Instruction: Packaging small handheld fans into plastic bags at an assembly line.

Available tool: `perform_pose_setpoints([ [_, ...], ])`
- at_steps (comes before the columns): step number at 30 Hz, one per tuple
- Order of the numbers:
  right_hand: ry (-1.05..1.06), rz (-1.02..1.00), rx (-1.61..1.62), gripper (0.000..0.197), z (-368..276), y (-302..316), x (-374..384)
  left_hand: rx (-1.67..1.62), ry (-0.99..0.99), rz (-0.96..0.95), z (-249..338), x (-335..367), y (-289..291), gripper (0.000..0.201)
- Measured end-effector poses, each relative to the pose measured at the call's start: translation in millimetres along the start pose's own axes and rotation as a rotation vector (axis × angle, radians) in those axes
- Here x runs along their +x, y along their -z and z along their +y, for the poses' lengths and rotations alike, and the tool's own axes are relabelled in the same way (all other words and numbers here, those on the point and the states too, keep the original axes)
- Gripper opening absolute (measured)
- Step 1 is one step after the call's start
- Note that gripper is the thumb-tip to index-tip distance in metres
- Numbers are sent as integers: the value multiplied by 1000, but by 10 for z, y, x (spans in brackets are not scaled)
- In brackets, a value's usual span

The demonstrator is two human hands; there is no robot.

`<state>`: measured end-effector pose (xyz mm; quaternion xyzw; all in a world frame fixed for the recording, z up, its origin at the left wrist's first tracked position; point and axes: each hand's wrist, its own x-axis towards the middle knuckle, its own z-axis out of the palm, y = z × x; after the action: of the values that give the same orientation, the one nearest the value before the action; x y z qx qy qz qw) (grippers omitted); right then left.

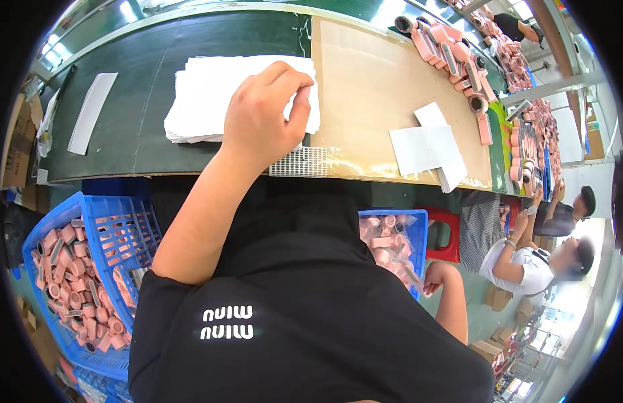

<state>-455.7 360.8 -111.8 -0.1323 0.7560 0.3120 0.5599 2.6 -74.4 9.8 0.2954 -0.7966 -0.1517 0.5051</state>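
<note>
While the top sheet is being pinched:
Left hand (261,117): thumb and forefinger are being closed narrowly on a corner of the white sheet stack (204,94).
Right hand (434,277): is being held loosely curled, holding nothing, beside the blue crate (419,232).
Risk: two sheets are likely being lifted together.
Surface: a green bench (130,134) with a cardboard mat (372,87) is being used.
Room: pink parts (452,50) are lying beyond.
</note>
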Motion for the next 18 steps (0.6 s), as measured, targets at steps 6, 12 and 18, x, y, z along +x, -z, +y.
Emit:
perform_pose_setpoints([
  [6, -33, 28, -1, 13, -81, -318, 842, 199, 94, -127, 118, -60, -110, 12],
  [12, 83, 46, -246, 22, -614, -267, 998, 414, 193, -269, 155, -37, -136, 14],
  [18, 3, -256, -476, 40, -800, 164, 1107, 366, 140, -263, 163, 16, -205, 9],
])
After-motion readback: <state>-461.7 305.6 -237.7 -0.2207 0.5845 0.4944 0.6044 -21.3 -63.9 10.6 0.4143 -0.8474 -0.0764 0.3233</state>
